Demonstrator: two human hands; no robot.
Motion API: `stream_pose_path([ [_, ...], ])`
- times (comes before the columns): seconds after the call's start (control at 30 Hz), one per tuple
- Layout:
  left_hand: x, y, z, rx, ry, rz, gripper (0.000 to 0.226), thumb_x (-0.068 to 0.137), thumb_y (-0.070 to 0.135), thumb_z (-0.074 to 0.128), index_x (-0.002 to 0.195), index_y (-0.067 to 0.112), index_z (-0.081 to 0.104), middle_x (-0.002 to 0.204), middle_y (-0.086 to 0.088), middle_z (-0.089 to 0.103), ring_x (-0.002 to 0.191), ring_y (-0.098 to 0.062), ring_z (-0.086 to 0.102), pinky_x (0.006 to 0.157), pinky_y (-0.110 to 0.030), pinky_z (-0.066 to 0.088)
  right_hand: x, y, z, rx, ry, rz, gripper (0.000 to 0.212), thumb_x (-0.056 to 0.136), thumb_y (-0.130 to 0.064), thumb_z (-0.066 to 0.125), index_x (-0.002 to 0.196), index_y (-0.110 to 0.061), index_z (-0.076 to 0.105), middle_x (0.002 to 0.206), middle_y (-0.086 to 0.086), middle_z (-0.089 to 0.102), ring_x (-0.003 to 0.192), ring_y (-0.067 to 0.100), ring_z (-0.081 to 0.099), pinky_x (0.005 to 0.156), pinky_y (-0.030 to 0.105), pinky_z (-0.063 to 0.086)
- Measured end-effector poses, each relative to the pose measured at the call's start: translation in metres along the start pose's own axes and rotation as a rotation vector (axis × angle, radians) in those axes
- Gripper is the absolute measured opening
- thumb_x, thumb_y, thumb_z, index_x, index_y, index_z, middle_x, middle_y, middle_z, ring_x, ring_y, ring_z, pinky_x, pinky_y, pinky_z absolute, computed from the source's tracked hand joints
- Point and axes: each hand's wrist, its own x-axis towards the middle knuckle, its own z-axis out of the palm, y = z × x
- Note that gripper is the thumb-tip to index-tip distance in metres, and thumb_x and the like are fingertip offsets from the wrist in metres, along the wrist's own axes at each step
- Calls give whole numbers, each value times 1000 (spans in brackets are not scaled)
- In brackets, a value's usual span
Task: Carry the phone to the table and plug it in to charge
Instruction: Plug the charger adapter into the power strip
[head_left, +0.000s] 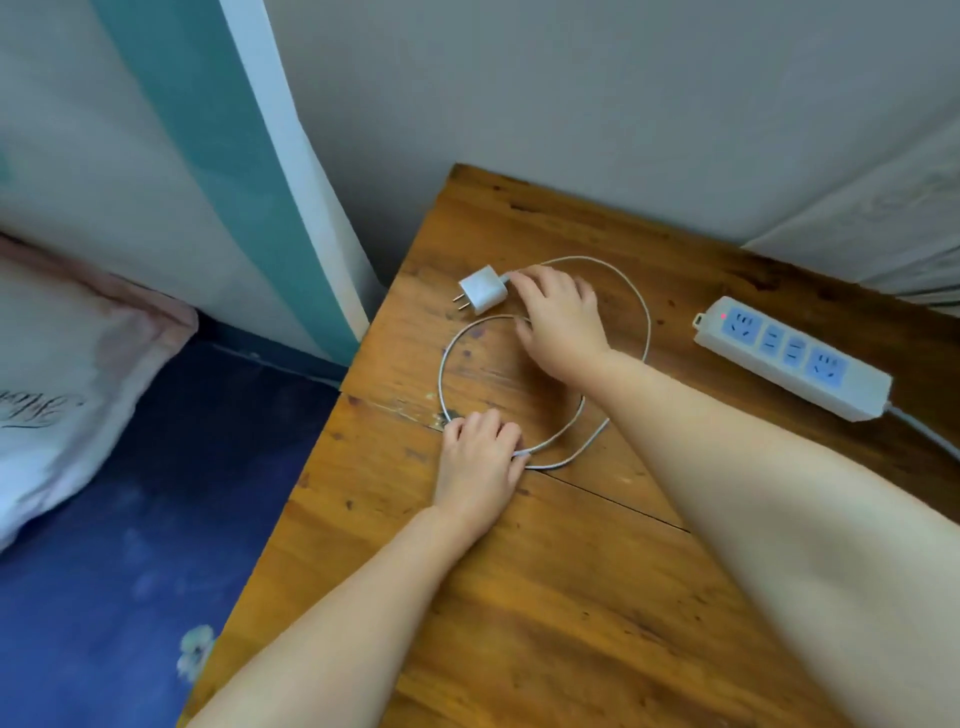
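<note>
Mid-frame on the wooden table (571, 597), the right hand (563, 322) had fingertips touching the charger plug (483, 288), prongs pointing left; left hand (480, 457) curled over the cable (631, 291). Power strip (792, 358) sat right. Phone wasn't visible.

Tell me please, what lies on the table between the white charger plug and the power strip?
In the head view, the right hand and loops of the white cable lie between the charger plug and the power strip; beyond them is bare table wood.
</note>
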Motion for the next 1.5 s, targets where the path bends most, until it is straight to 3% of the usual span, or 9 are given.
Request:
stream_pose_path([
  [0.17, -6, -14, 0, -83, 71, 15, 15, 78, 26, 68, 80, 15, 59, 82, -6, 59, 82, -29, 57, 77, -40, 46, 37, -4, 15, -46, -161, -65, 60, 90, -26, 51, 146, -28, 28, 150, 7, 36, 141, 27, 26, 114, 59, 9],
  [0.33, -6, -20, -6, -284, 71, -57, 11, 83, 24, 65, 83, 13, 60, 83, -5, 62, 84, -27, 56, 79, -36, 40, 36, -3, 10, -35, -84, -40, 50, 88, -34, 57, 133, -19, 43, 127, 11, 53, 119, 33, 44, 100, 48, 32],
  [0.5, 11, -1, -25, -851, 150, -418, 6, 86, 16, 63, 81, 19, 61, 65, 0, 58, 60, -16, 52, 62, -29, 43, 16, 15, -30, 325, 49, 187, 49, 85, -34, 64, 129, -18, 48, 123, 13, 52, 110, 30, 52, 88, 40, 45],
  [0.63, 27, 30, -40, -1071, 240, -451, 20, 92, 19, 53, 84, 36, 59, 59, 4, 60, 43, -9, 49, 50, -19, 44, -14, 71, -78, 482, 54, 410, 52, 86, -36, 64, 131, -18, 46, 126, 11, 51, 96, 22, 55, 74, 28, 44],
  [0.73, 35, 61, -40, -1085, 260, -409, 18, 95, 17, 46, 90, 30, 57, 66, 4, 63, 47, -7, 56, 57, -19, 45, -45, 121, -108, 470, 6, 516, 57, 86, -33, 66, 134, -12, 45, 127, 11, 56, 96, 22, 56, 64, 25, 43],
  [0.9, 37, 109, -28, -1090, 135, -335, 21, 98, 10, 37, 100, 19, 56, 84, 2, 64, 66, -10, 64, 69, -17, 47, -99, 185, -139, 197, -55, 566, 57, 82, -29, 71, 133, -17, 50, 126, 11, 60, 110, 28, 58, 84, 34, 46],
  [1.0, 34, 126, -20, -1074, 53, -287, 17, 97, 9, 39, 98, 16, 53, 87, 4, 66, 76, -11, 66, 79, -31, 52, -114, 201, -141, 32, -131, 523, 56, 80, -33, 71, 131, -19, 52, 124, 9, 62, 108, 27, 60, 87, 42, 52],
  [1.37, 27, 134, -1, -944, -64, -291, 27, 91, 11, 52, 72, 29, 55, 68, 7, 65, 67, -16, 61, 74, -36, 51, -115, 213, -139, -147, -282, 491, 51, 83, -30, 69, 130, -19, 53, 113, 8, 64, 94, 26, 61, 71, 36, 53],
  [1.5, 27, 136, 0, -929, -64, -291, 27, 91, 13, 53, 72, 31, 56, 66, 10, 66, 65, -7, 60, 71, -31, 50, -101, 201, -150, -300, -404, 413, 31, 84, -30, 67, 109, -13, 62, 84, 4, 59, 75, 22, 57, 53, 31, 43],
])
